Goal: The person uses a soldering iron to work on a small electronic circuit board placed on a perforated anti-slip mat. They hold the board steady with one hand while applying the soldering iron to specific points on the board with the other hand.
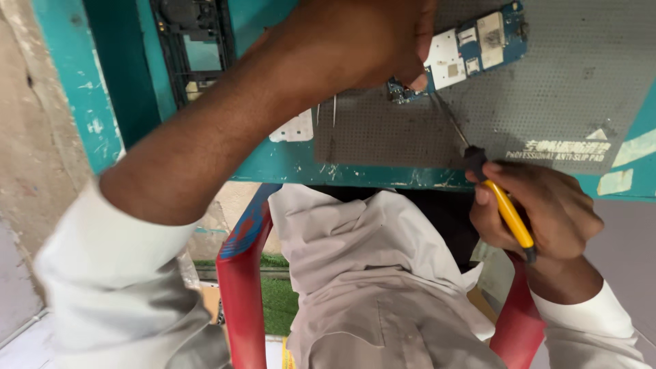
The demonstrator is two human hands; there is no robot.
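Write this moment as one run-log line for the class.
left hand: presses circuit board on grey mat | right hand: grips yellow screwdriver, tip at board | phone frame: lying to the side

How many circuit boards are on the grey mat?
1: a blue circuit board lies on the grey mat, its near end under the left hand. Others may be hidden beneath that hand.

Blue circuit board (471, 46), small, long and narrow, silver shielded blocks and white patches on top face; I see it lying flat on grey dotted mat, angled, near end under fingertips of my left hand (355, 41). Screwdriver (493, 191): thin metal shaft, black collar, yellow handle; slanted, tip near board's lower end, handle pinched in my right hand (547, 212).
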